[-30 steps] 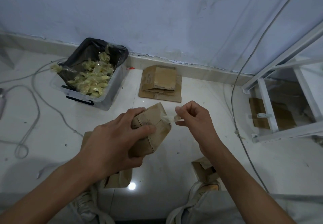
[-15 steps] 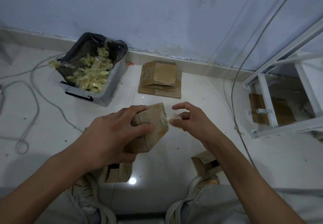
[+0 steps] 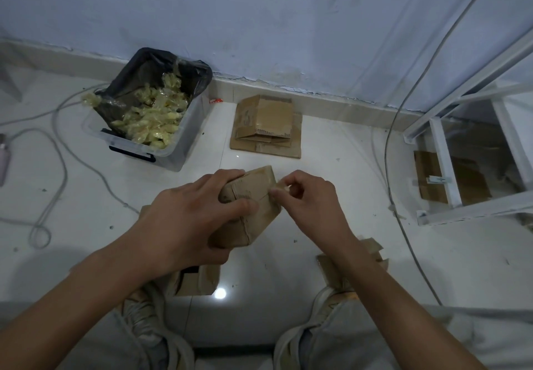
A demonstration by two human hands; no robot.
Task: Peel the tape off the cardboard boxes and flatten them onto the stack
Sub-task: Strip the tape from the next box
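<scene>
Step in hand: the tape-peeling stage was under way on one small cardboard box (image 3: 248, 208), which was not yet opened or flattened.
Left hand: the left hand (image 3: 190, 219) clasped the box from its left side, thumb across the near face and fingers curled over the top edge, holding it up off the floor.
Right hand: the right hand (image 3: 305, 199) pinched a strip of clear tape (image 3: 281, 187) at the box's upper right corner, thumb and forefinger closed on it, the other fingers curled in.
Box position: it was held tilted between the two hands, above the white tiled floor (image 3: 331, 153) and in front of the person's knees.
Stack: the stack of flattened boxes (image 3: 266, 127) lay on the floor by the wall, well apart from the held box.
Tape bin: a clear plastic tub (image 3: 173, 153) lined with a black bag sat left of the stack, holding crumpled tape.
Waiting boxes: more small boxes (image 3: 199, 280) sat on the floor near the person's shoes, partly hidden by the arms.
Next move, as judged: pull the pinched strip away along the seam while the left hand braces the box, then drop the tape in the tub before collapsing the box.
Risk, as judged: thin tape may tear short or lift the cardboard's surface.
</scene>
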